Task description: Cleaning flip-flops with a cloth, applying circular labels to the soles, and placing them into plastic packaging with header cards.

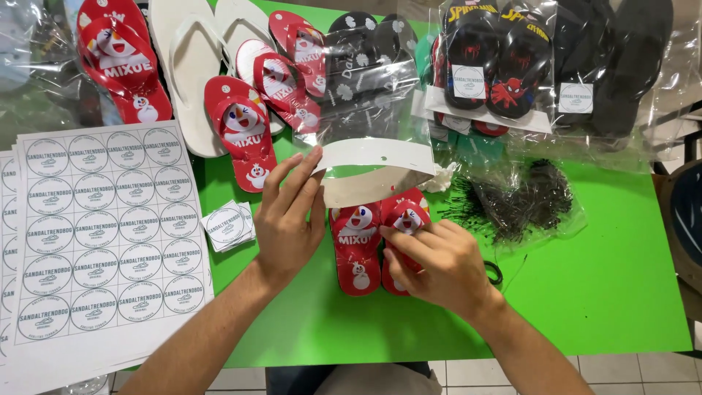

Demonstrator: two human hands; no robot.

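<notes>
- The pair of small red flip-flops [374,245] lay side by side on the green table [599,278], near the middle of its near edge, toes pointing far.
- The right hand [435,265] rested on the right sandal, fingertips pinched narrowly on its strap; the left hand [287,219] held the near left corner of the clear plastic bag [369,102] between thumb and fingers.
- The sandals were judged light, flexible and not fragile (foam-type soles); taking both soles together at the heel end looked the firmest hold.
- The bag was judged thin, slippery and limp; its white card header [376,155] offered the stiffest hold.
- To the left lay sticker sheets [102,234] and a small sticker stack [228,225]; farther off, loose sandals [241,132] and bagged black pairs [497,62].
- A bag of black ties [523,201] sat just right of the sandals; nothing lay between sandals and bag mouth.
</notes>
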